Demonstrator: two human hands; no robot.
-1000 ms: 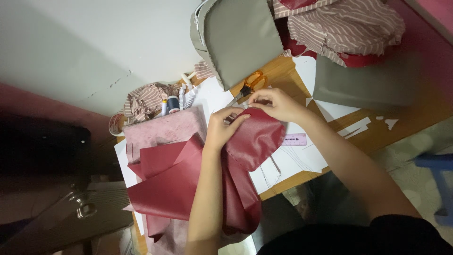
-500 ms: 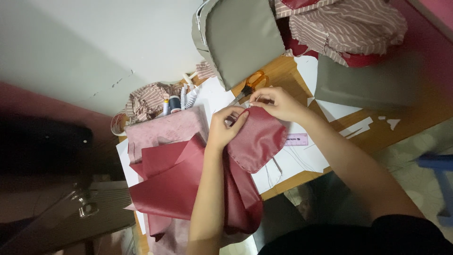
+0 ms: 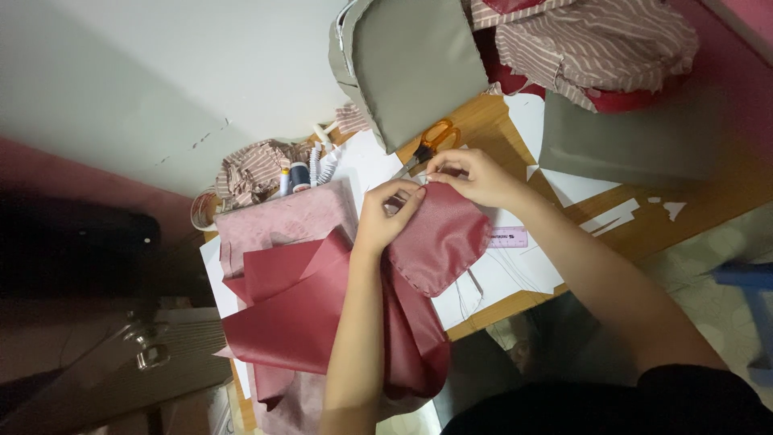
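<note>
Pinching dark red fabric piece (image 3: 439, 238), both hands (image 3: 386, 213) (image 3: 475, 173) meet at its far edge.

A plain pale wall (image 3: 161, 72) is seen behind the wooden table (image 3: 725, 193), with a cracked patch showing in the paint. A pink band is painted along the base of the wall. Light patterned floor tiles (image 3: 708, 266) are glimpsed past the table edge, where a blue stool (image 3: 753, 278) is parked. Everything is lit softly and evenly.
</note>
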